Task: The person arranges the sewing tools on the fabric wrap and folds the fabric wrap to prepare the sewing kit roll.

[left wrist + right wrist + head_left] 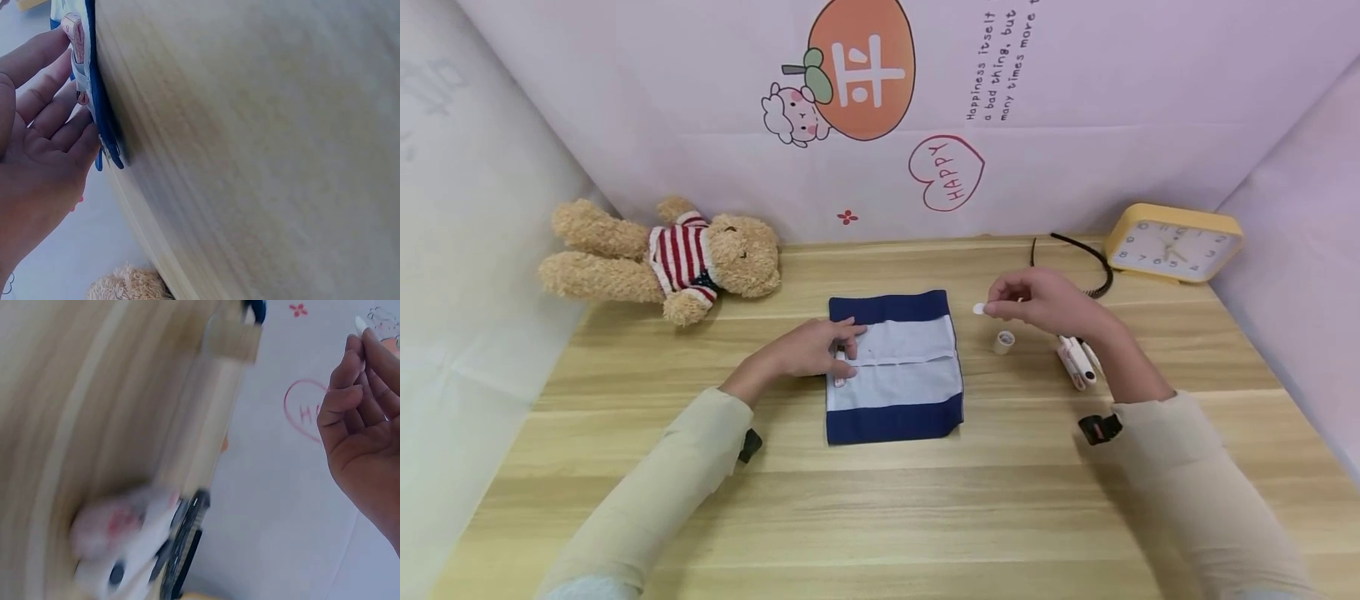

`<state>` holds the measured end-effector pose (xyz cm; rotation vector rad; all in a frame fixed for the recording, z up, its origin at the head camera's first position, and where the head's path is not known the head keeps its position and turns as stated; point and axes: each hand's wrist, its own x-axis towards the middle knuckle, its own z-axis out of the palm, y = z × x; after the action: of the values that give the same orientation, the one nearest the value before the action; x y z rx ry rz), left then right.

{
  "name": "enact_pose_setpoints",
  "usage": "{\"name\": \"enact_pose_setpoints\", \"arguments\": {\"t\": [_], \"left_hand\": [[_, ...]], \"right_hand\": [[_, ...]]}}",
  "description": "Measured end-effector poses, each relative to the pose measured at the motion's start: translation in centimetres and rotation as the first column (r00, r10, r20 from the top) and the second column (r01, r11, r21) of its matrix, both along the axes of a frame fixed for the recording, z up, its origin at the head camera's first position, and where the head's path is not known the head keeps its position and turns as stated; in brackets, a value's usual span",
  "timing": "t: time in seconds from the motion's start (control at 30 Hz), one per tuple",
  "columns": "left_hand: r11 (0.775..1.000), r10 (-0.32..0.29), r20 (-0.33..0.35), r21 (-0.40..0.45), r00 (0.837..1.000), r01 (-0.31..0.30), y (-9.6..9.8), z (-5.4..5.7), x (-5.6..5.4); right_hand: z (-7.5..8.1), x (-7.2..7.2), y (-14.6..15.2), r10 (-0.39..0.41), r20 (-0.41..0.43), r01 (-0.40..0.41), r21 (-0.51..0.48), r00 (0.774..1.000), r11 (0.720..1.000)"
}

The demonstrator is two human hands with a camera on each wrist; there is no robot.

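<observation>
A pale cloth (910,342) with navy blue bands lies flat on the table. Near its left edge is a small white item with reddish marks (76,37), tucked under a white strap. My left hand (812,348) rests at that edge, fingers loosely bent, a fingertip touching the small item. To the right of the cloth, my right hand (1045,304) pinches a small thin white disc (979,308) between thumb and finger, above the table. In the right wrist view the disc (360,325) shows nearly edge-on. A small whitish cylinder (1003,342) stands below that hand.
A small white and pink object (1077,362) lies beside the right wrist. Behind it are a black coiled cord (1101,271) and a yellow clock (1176,242). A teddy bear (670,258) lies at the back left. White printed sheets wall the table's back and sides.
</observation>
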<state>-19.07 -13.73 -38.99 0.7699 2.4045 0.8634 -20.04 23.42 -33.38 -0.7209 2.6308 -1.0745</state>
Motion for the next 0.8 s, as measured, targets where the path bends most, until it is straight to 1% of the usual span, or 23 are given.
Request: {"name": "enact_pose_setpoints", "arguments": {"t": [0.1, 0.17, 0.23, 0.33, 0.43, 0.67, 0.8], "left_hand": [[1.0, 0.003, 0.02, 0.008, 1.0, -0.003, 0.1, -0.1, -0.1], [1.0, 0.002, 0.027, 0.009, 1.0, -0.003, 0.1, 0.0, -0.1], [1.0, -0.008, 0.018, 0.007, 1.0, 0.008, 0.1, 0.0, -0.1], [1.0, -0.03, -0.002, 0.008, 1.0, 0.03, 0.0, 0.1, -0.1], [0.999, -0.051, -0.022, 0.013, 0.998, 0.051, 0.0, 0.1, -0.1], [0.999, -0.035, -0.012, 0.022, 0.999, 0.036, 0.0, 0.2, 0.0], [0.999, -0.04, -0.027, 0.022, 0.999, 0.04, -0.1, 0.1, -0.2]], "right_hand": [[0.0, -0.4, -1.2, 0.028, -0.001, -0.028, -0.03, 1.0, 0.999], [-0.1, -0.8, -2.0, 0.045, 0.008, -0.044, -0.069, 0.999, 0.997], [-0.3, -1.1, -2.8, 0.053, 0.015, -0.051, -0.103, 0.998, 0.993], [-0.7, -1.4, -3.9, 0.064, 0.003, -0.063, -0.133, 0.998, 0.989], [-1.0, -1.4, -5.0, 0.069, -0.006, -0.069, -0.138, 0.998, 0.988], [-0.9, -1.3, -7.6, 0.114, -0.042, -0.118, -0.137, 0.993, 0.984], [-1.2, -1.5, -9.1, 0.148, -0.01, -0.149, -0.123, 0.989, 0.981]]}}
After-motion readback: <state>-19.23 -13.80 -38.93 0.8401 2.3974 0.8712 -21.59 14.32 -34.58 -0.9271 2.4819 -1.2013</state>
